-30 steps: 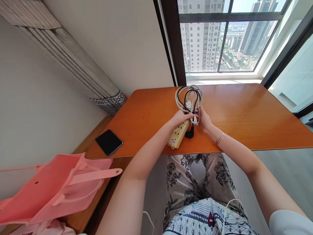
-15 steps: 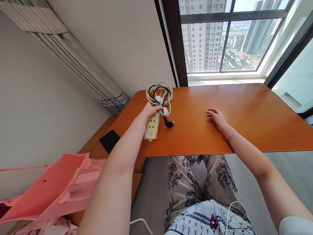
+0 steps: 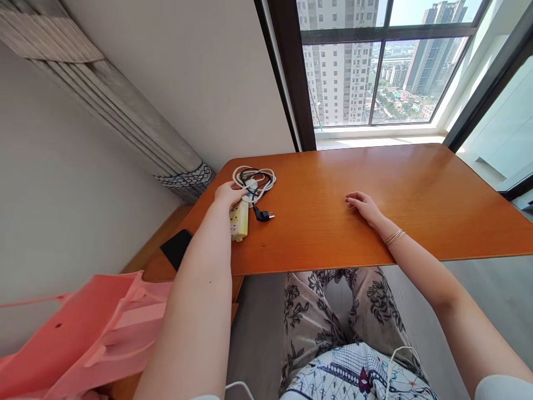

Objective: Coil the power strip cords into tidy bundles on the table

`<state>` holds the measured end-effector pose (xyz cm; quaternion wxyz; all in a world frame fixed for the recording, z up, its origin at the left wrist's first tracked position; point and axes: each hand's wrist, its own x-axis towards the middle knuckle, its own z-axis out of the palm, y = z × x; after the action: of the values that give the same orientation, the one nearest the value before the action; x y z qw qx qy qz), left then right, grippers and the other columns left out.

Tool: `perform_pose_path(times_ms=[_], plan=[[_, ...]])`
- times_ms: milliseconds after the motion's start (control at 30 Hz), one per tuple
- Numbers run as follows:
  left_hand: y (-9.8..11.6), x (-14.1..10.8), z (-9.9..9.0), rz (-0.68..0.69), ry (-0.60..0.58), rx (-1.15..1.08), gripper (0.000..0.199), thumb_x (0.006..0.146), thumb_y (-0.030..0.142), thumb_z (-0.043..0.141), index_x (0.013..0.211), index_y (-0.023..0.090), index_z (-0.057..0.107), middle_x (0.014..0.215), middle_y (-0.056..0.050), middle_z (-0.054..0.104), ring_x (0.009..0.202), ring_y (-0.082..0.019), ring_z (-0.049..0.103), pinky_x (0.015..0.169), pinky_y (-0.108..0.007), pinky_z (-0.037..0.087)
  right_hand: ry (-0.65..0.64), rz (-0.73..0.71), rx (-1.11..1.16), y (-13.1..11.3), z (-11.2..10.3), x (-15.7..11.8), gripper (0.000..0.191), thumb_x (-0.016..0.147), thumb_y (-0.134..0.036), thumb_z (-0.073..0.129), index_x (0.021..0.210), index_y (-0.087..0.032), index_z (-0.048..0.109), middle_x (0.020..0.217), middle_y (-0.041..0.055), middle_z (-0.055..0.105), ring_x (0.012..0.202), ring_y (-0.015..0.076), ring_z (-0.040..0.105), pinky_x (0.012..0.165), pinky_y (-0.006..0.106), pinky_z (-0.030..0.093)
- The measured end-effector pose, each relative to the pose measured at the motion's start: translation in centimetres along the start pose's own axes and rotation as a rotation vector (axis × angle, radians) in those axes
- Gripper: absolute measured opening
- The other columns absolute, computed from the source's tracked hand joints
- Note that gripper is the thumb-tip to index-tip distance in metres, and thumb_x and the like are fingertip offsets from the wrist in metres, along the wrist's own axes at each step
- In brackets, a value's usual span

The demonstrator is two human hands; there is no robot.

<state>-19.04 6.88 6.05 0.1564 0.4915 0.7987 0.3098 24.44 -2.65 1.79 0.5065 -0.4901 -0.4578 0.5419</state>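
My left hand (image 3: 230, 194) is closed around the far end of a cream-yellow power strip (image 3: 239, 223) at the left side of the wooden table. My thumb reaches across toward the bundled cords. White and black cables (image 3: 266, 176) lie coiled at the strip's far end, with white plug parts among them. A black plug (image 3: 262, 215) with metal prongs rests on the table just right of the strip. Further right, my right hand (image 3: 364, 205) rests on the tabletop, fingers loosely bent and holding nothing.
The orange-brown table (image 3: 316, 222) spans the view beneath a window (image 3: 375, 83). At lower left, a black flat object (image 3: 176, 247) lies beside a pink bag-like holder (image 3: 104, 328). A grey curtain (image 3: 137, 116) hangs along the left wall.
My left hand has shifted left with the power strip, and the coiled cords and black plug have moved left too. The right hand stays nearly in place, its fingers drawn slightly closer together.
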Motion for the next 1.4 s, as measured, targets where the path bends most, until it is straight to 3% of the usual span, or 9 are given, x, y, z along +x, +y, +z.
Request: perform_pose_path(times_ms=[67,167,300,433,533,600,733,1000,1400], plan=[[0.4,-0.4,-0.2,-0.027,0.013,0.017,0.051,0.063,0.018,0.081,0.112,0.013,0.068,0.129,-0.019,0.071,0.126,-0.039,0.064,0.111,-0.049,0.047,-0.007,-0.003,-0.005,0.0,0.0,0.0,0.025,0.067,-0.033,0.076,0.087,-0.02,0.071,0.083,-0.0014,0.072,0.074,0.0129,0.06,0.069,0.027,0.046],[2.1,-1.6,0.1,-0.018,0.156,0.039,0.085,0.062,0.023,0.084,0.14,0.009,0.052,0.153,-0.025,0.051,0.147,-0.041,0.045,0.122,-0.051,0.036,-0.018,-0.012,-0.012,0.1,0.1,0.1,0.024,0.068,-0.033,0.077,0.087,-0.02,0.071,0.084,-0.0008,0.072,0.075,0.0135,0.06,0.07,0.028,0.047],[5.8,-4.7,2.3,0.217,0.248,-0.012,0.083,0.07,0.021,0.075,0.147,0.009,0.045,0.156,-0.024,0.045,0.152,-0.034,0.036,0.128,-0.046,0.026,-0.013,-0.027,-0.007,0.0,0.1,0.1,0.026,0.069,-0.036,0.078,0.088,-0.021,0.07,0.085,-0.0003,0.071,0.075,0.0141,0.061,0.068,0.027,0.045],[9.7,-10.0,6.9,0.485,0.052,-0.145,0.071,0.076,0.023,0.071,0.144,0.017,0.047,0.156,-0.018,0.044,0.153,-0.03,0.036,0.129,-0.045,0.025,0.026,-0.083,-0.013,0.1,-0.3,0.3,0.027,0.069,-0.038,0.075,0.09,-0.021,0.07,0.089,-0.0003,0.072,0.076,0.0134,0.062,0.068,0.027,0.045],[11.9,-14.9,10.8,0.557,-0.19,-0.189,0.069,0.08,0.03,0.071,0.144,0.019,0.048,0.16,-0.02,0.04,0.155,-0.033,0.033,0.128,-0.051,0.025,0.078,-0.163,-0.058,0.2,-0.9,0.8,0.026,0.071,-0.039,0.073,0.09,-0.022,0.07,0.088,-0.0009,0.071,0.077,0.0142,0.062,0.072,0.028,0.047],[12.7,-18.0,13.0,0.585,-0.298,-0.166,0.066,0.085,0.034,0.068,0.146,0.02,0.047,0.164,-0.021,0.036,0.156,-0.034,0.03,0.127,-0.057,0.021,0.117,-0.218,-0.121,0.3,-1.4,1.3,0.022,0.073,-0.037,0.07,0.089,-0.022,0.07,0.086,-0.0008,0.071,0.077,0.015,0.061,0.077,0.031,0.048],[12.6,-22.0,15.6,0.655,-0.374,0.016,0.054,0.093,0.039,0.058,0.144,0.022,0.052,0.164,-0.019,0.04,0.157,-0.036,0.029,0.128,-0.064,0.01,0.168,-0.281,-0.374,0.6,-2.2,1.8,0.014,0.081,-0.029,0.064,0.09,-0.021,0.071,0.094,0.0032,0.073,0.084,0.0181,0.064,0.087,0.037,0.051],[12.1,-21.8,16.0,0.728,-0.383,0.113,0.048,0.098,0.042,0.049,0.14,0.021,0.059,0.156,-0.016,0.053,0.151,-0.034,0.04,0.127,-0.057,0.021,0.026,-0.314,-1.011,1.1,-2.9,1.4,0.018,0.089,-0.022,0.063,0.103,-0.022,0.075,0.122,0.0108,0.073,0.118,0.026,0.064,0.11,0.041,0.044],[12.4,-21.8,16.1,0.731,-0.363,0.127,0.038,0.094,0.034,0.057,0.128,0.02,0.066,0.152,-0.016,0.057,0.148,-0.034,0.044,0.126,-0.055,0.025,0.067,-0.306,-1.003,1.1,-2.8,1.4,0.019,0.09,-0.022,0.063,0.101,-0.023,0.078,0.117,0.0087,0.076,0.118,0.0256,0.066,0.109,0.04,0.046]])
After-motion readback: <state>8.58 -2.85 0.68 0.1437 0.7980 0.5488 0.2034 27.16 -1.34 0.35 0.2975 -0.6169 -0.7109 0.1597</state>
